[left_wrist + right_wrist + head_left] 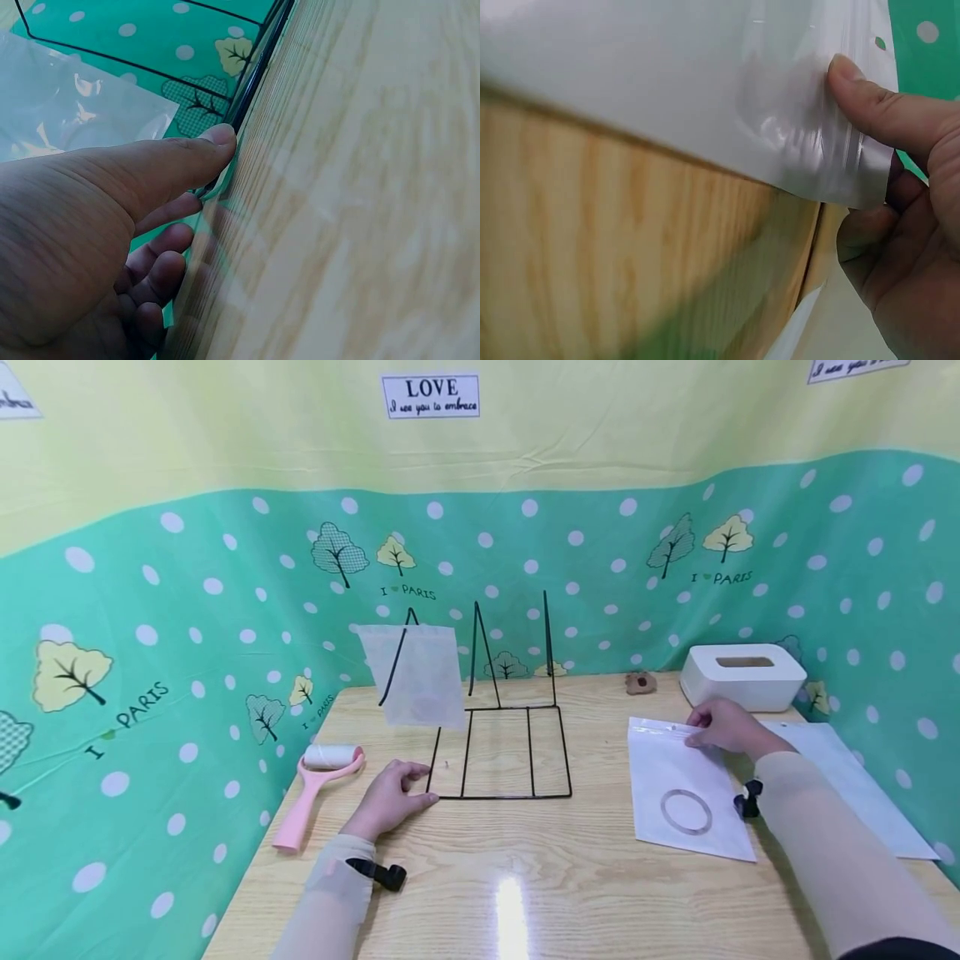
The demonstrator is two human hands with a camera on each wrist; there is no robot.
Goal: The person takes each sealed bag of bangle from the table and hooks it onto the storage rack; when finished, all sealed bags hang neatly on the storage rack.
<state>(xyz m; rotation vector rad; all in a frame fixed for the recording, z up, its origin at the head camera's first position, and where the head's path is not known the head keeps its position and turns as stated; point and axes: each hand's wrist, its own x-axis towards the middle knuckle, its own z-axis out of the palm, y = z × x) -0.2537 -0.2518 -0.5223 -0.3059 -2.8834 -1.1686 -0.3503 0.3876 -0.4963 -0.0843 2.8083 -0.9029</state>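
Note:
A black wire rack [498, 797] with upright loops stands mid-table. My left hand [386, 797] pinches its front left corner, the thumb [217, 136] on the wire and the fingers curled below. A translucent white bag [423, 681] stands in the rack's left slot. On the right, my right hand [727, 727] pinches the upper right edge of a white zip bag [656, 768], thumb [862, 94] on top near the seal. This bag lies flat, and a thin greyish ring [686, 832] shows on it; whether the ring is inside, I cannot tell.
Farther right, another white bag [862, 785] lies partly behind my right arm. A white tissue box [742, 681] and a small brown object [641, 683] sit at the back. A pink lint roller [303, 806] lies at the left edge. Patterned cloth hangs around the table.

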